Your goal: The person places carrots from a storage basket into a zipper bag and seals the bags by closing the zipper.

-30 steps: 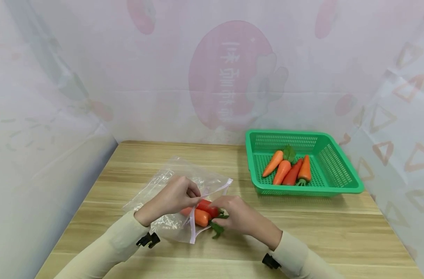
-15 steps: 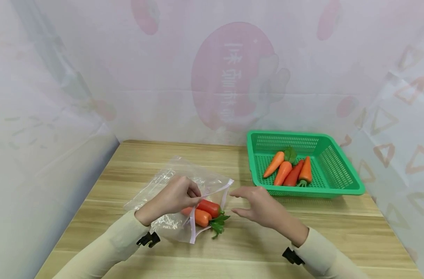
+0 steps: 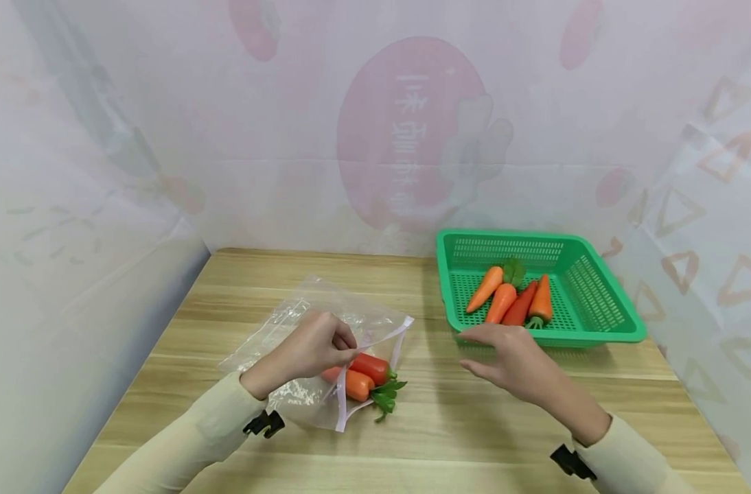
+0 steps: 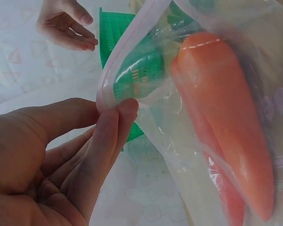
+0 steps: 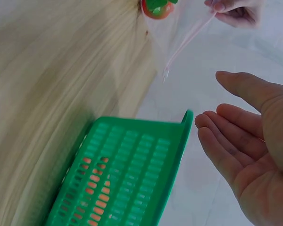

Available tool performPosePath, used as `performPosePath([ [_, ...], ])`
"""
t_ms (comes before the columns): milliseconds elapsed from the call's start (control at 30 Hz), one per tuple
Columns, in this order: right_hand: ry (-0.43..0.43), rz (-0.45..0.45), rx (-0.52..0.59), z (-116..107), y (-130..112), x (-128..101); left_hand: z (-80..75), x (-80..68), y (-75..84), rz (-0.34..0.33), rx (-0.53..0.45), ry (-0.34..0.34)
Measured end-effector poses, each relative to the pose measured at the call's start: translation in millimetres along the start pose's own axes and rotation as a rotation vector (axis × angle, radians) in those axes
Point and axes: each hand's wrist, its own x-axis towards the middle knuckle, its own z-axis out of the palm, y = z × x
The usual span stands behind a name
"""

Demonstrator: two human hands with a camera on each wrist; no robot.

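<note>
Left hand (image 3: 310,350): pinching the upper lip of the clear zip bag (image 3: 316,336) between thumb and fingers, holding the mouth open toward the right.
Right hand (image 3: 514,360): hovering empty, fingers relaxed and spread, just in front of the green basket (image 3: 604,312).
Bag: lying on the wooden table (image 3: 412,425), left of centre; thin, limp and slick film, likely sagging shut without a pinch on the stiffer zip strip (image 4: 114,70).
Bagged carrots (image 3: 366,376): sitting two deep at the mouth, leafy tops (image 3: 386,398) poking out over the edge.
Basket carrots (image 3: 513,302): lying four together on the mesh floor; looking light, rigid and smooth, probably plastic; best gripping around the thick middle, not the soft leaves.
</note>
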Motion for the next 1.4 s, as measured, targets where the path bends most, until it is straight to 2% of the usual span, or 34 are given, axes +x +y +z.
performPosePath([
  [133, 0.068, -0.006, -0.024, -6.6, 8.4, -15.8, -0.9, -0.8, 0.3, 0.006, 0.011, 0.004],
  [267, 0.106, 0.031, -0.048, -14.1, 16.2, -30.0, -1.4, -1.1, 0.6, 0.007, 0.013, 0.004],
  [500, 0.124, 0.091, -0.074, -30.3, 31.1, -42.4, -1.8, -2.1, 0.9, -0.013, 0.007, 0.002],
  [733, 0.095, 0.237, -0.042, -53.6, 49.4, -42.9, -2.0, -0.8, 0.8, -0.002, 0.014, 0.006],
  [867, 0.068, 0.317, -0.041, -63.6, 62.5, -39.7, -1.9, -0.7, 1.0, 0.002, 0.017, 0.01],
  [1067, -0.056, 0.456, -0.006, -76.2, 78.1, -32.4, -1.2, -0.5, 1.0, -0.007, 0.019, 0.009],
  [1233, -0.138, 0.542, 0.014, -78.9, 95.3, -27.0, -1.0, 0.3, 1.1, -0.011, 0.021, 0.008],
  [1400, -0.195, 0.612, -0.011, -77.4, 113.5, -23.2, -0.6, 1.0, 1.2, -0.006, 0.018, 0.008],
])
